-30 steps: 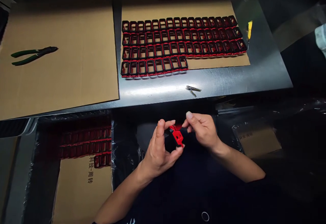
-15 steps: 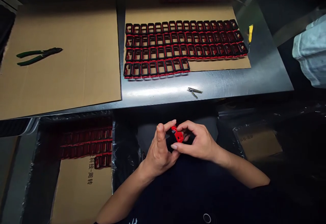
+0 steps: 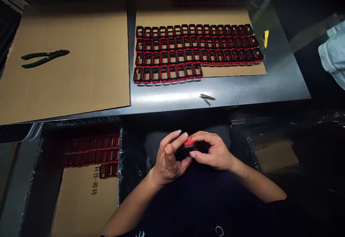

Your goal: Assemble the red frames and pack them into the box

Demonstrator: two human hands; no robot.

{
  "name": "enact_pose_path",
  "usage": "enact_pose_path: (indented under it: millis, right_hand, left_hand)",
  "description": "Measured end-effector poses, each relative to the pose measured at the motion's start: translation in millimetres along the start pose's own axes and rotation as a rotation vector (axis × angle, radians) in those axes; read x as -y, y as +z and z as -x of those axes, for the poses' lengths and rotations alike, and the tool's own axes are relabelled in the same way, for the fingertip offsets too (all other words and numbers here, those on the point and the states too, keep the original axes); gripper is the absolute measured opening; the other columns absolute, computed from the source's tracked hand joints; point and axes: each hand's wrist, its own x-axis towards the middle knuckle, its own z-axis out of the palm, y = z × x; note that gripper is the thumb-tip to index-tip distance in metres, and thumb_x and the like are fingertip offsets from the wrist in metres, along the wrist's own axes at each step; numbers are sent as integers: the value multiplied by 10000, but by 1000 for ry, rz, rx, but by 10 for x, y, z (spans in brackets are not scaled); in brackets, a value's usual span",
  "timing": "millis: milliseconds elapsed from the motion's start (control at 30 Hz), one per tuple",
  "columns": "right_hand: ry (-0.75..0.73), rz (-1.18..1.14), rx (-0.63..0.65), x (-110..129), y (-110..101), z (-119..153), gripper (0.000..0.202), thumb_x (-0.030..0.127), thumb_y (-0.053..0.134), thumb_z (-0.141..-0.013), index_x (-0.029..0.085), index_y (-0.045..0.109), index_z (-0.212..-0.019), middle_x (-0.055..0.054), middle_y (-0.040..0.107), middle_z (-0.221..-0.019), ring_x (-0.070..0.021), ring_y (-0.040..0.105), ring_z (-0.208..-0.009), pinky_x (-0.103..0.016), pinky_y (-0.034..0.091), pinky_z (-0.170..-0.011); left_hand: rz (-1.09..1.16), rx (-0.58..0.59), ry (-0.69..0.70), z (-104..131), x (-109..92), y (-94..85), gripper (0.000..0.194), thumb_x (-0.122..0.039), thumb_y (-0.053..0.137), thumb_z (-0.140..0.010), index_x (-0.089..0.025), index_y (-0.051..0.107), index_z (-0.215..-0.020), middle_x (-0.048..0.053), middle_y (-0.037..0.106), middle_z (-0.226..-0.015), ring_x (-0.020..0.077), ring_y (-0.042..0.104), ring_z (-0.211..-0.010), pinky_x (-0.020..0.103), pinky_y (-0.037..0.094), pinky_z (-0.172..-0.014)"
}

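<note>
A small red-and-black plastic frame (image 3: 189, 147) is held between my two hands, its red edge turned upward. My right hand (image 3: 212, 150) is closed around its right side, with the thumb at the near lower edge and bent fingers behind. My left hand (image 3: 168, 161) bears on the frame from the left, with one fingertip at its top and a digit below it; another finger sticks up. Fingers hide part of the frame. Beyond, on cardboard, stand rows of similar red-and-black frames (image 3: 164, 73).
Small nippers (image 3: 207, 98) lie on the metal table (image 3: 167, 98). Green-handled pliers (image 3: 45, 58) rest on a cardboard sheet (image 3: 81, 82) at left. A plastic-lined box (image 3: 120, 179) below left contains more frames (image 3: 109, 170) on cardboard. A yellow-handled tool (image 3: 266, 38) lies at right.
The frame has been turned in my hands, so its red edge now faces up. Left fingers have shifted over its top. The view has moved slightly.
</note>
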Motion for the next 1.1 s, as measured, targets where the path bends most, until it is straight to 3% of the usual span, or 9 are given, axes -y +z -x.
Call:
enact_pose_path:
  millis: [100, 233, 367, 500, 700, 900, 1100]
  right_hand:
    - [158, -232, 38, -70, 0, 24, 242, 256, 746, -831, 203, 728, -1067, -67, 757, -1009, -176, 730, -843, -292, 597, -731]
    - [376, -568, 89, -191, 9, 28, 331, 305, 807, -806, 191, 715, -1103, -36, 767, -923, -158, 741, -769, -288, 603, -720]
    - [527, -745, 100, -286, 23, 8, 369, 326, 858, -720, 154, 718, -1015, -20, 749, -821, -142, 713, -666, -241, 580, -615]
    - [659, -849, 184, -307, 31, -2, 398, 361, 816, -731, 139, 680, -1032, -56, 760, -842, -175, 739, -668, -248, 584, -583]
    - [694, -914, 229, -313, 30, 3, 411, 337, 787, -749, 119, 657, -1071, -103, 774, -899, -183, 743, -696, -232, 568, -576]
    - [717, -938, 218, -315, 14, 14, 419, 368, 829, -728, 119, 688, -1034, -77, 754, -873, -142, 693, -642, -214, 543, -546]
    - [600, -669, 27, -219, 6, -14, 373, 367, 882, -695, 174, 678, -940, 17, 682, -741, -110, 634, -607, -219, 522, -568]
  left_hand:
    - [26, 15, 5, 7, 1, 1, 1120, -201, 763, -824, -261, -22, -1621, 99, 722, -1207, 245, 576, -1285, 451, 599, -951]
    - [111, 38, -6, -3, -24, 7, 1115, -196, 764, -821, -192, -13, -1622, 169, 707, -1240, 277, 567, -1320, 489, 586, -966]
    - [228, 93, -82, -26, -58, 2, 1154, -254, 782, -824, -215, -54, -1618, 198, 652, -1327, 306, 571, -1337, 542, 568, -986]
    - [346, 116, -157, -15, -85, -2, 1170, -290, 787, -841, -174, -83, -1614, 250, 597, -1384, 301, 577, -1339, 516, 551, -1033]
    - [432, 129, -299, 39, -89, -2, 1220, -334, 833, -804, -241, -72, -1617, 236, 589, -1408, 285, 650, -1251, 477, 578, -1007]
    - [451, 126, -369, 20, -89, -14, 1189, -399, 817, -812, -243, -38, -1623, 220, 602, -1378, 285, 671, -1217, 458, 596, -987]
    - [261, 228, -342, -13, -89, -38, 1089, -291, 761, -832, -209, 20, -1626, 194, 621, -1323, 281, 670, -1180, 471, 598, -972]
